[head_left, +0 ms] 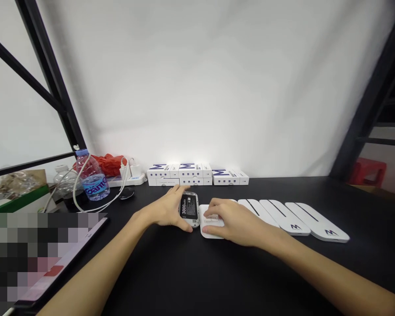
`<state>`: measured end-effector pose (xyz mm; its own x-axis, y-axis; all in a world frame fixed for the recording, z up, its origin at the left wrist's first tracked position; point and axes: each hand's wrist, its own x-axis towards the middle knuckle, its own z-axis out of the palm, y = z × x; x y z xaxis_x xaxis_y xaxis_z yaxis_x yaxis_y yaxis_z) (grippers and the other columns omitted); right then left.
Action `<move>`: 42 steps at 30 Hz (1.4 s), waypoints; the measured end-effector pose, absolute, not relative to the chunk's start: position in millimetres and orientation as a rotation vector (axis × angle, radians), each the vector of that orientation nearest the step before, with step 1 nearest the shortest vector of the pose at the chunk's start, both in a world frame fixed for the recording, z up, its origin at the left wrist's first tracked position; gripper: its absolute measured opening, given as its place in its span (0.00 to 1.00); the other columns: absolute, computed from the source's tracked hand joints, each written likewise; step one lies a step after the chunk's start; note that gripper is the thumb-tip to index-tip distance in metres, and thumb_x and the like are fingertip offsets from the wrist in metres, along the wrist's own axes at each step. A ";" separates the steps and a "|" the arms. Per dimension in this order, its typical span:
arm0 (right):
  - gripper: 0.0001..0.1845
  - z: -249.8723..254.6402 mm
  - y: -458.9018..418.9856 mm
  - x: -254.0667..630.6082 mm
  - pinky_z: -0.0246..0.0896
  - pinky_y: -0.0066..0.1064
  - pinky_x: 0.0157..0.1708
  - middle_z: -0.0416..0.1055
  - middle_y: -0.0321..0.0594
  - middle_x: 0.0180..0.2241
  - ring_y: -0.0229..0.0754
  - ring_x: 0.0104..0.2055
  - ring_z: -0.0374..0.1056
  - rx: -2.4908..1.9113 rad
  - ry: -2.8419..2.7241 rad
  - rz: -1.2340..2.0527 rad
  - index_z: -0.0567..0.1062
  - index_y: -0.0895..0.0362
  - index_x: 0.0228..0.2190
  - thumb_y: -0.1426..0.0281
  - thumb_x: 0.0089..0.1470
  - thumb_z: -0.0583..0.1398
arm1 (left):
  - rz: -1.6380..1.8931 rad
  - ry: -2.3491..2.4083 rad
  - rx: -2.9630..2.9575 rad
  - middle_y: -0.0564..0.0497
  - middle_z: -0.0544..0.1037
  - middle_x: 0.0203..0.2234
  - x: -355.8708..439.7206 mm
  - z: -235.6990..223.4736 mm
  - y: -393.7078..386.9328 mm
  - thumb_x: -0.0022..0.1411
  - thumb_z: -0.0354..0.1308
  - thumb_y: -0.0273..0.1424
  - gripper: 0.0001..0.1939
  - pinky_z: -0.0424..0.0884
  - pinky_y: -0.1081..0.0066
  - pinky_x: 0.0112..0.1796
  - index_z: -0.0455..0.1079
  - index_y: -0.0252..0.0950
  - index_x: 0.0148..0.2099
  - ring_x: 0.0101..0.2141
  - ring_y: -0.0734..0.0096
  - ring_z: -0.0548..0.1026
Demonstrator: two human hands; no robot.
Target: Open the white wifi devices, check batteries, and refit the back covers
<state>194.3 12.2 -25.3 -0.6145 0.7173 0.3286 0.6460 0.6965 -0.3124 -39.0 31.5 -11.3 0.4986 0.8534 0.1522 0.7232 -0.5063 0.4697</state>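
My left hand (169, 210) spans an opened white device (196, 206), thumb at its near edge and fingers at its far edge. A black battery (188, 206) printed "3000mAh" shows inside it; the hand covers the device's left side. Right beside it lies a white cover (213, 232) with a small printed label (213, 219). My right hand (235, 221) is closed on this cover, its thumb and curled fingers over the right part. Both pieces rest on the black table, side by side.
Several white devices with a dark stripe (307, 212) lie in a row on the right. White boxes (192, 171) are stacked by the wall. At left are a water bottle (92, 180), a power strip (134, 180), cables, a red bag (108, 164) and a tablet-like screen (69, 254).
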 end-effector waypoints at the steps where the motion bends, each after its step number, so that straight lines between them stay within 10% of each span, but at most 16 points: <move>1: 0.16 -25.1 13.5 194.2 0.59 0.33 0.26 0.71 0.41 0.33 0.43 0.30 0.68 -1.063 -2.449 0.237 0.78 0.52 0.36 0.55 0.52 0.60 | 0.557 1.322 2.419 0.37 0.54 0.61 -37.2 -10.9 29.8 0.36 0.69 0.46 0.59 0.55 0.49 0.57 0.45 0.37 0.67 0.60 0.42 0.55; 18: 0.23 -13.8 13.8 192.0 0.65 0.37 0.33 0.65 0.43 0.43 0.44 0.40 0.64 -0.845 -2.063 0.284 0.64 0.50 0.49 0.67 0.51 0.62 | 0.950 1.094 2.825 0.42 0.51 0.61 -1.0 -2.4 0.1 0.47 0.64 0.34 0.51 0.57 0.50 0.57 0.37 0.45 0.65 0.62 0.47 0.51; 25: 0.21 -6.7 12.8 193.5 0.60 0.32 0.27 0.63 0.38 0.35 0.40 0.34 0.61 -0.881 -2.028 0.253 0.63 0.54 0.32 0.59 0.43 0.67 | 0.884 1.283 2.930 0.41 0.55 0.60 2.2 -4.8 1.9 0.45 0.65 0.35 0.46 0.59 0.49 0.54 0.46 0.43 0.64 0.58 0.44 0.57; 30: 0.10 -12.7 12.4 189.6 0.60 0.30 0.29 0.66 0.34 0.29 0.37 0.30 0.62 -0.774 -2.125 0.380 0.65 0.54 0.29 0.71 0.49 0.63 | 0.977 1.476 2.754 0.41 0.55 0.58 -7.7 -1.8 11.0 0.44 0.64 0.39 0.47 0.64 0.51 0.50 0.47 0.41 0.64 0.55 0.45 0.62; 42: 0.08 -7.4 47.7 220.3 0.69 0.44 0.47 0.74 0.42 0.40 0.46 0.45 0.71 -0.746 -1.480 1.172 0.69 0.57 0.23 0.81 0.41 0.56 | 0.622 1.755 2.502 0.36 0.64 0.55 -46.0 -3.6 38.3 0.42 0.63 0.51 0.49 0.61 0.54 0.53 0.55 0.32 0.61 0.55 0.45 0.63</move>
